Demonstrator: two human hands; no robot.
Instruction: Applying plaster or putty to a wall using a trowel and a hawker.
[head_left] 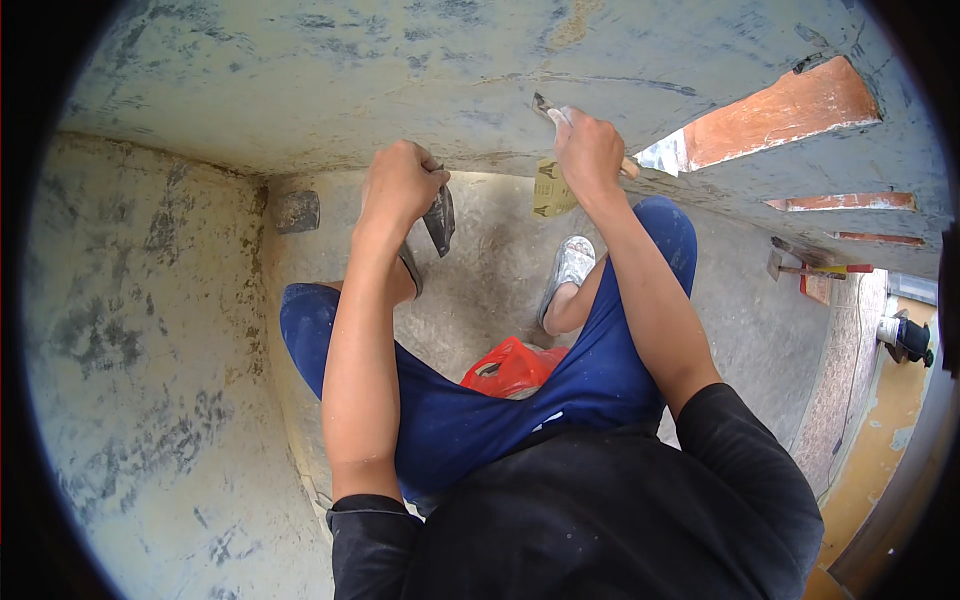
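Scraper (545,104) prob. light, stiff; hold by handle (630,168). R hand (590,150) grips it; L hand (402,185) grips dark plate (440,220).

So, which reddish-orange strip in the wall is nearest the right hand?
The broadest strip, topmost in view; the narrow strips below it lie farther from the right hand.

Black short-sleeved shirt (590,515), blue shorts (610,360), pale footwear (573,262), perhaps slippers.
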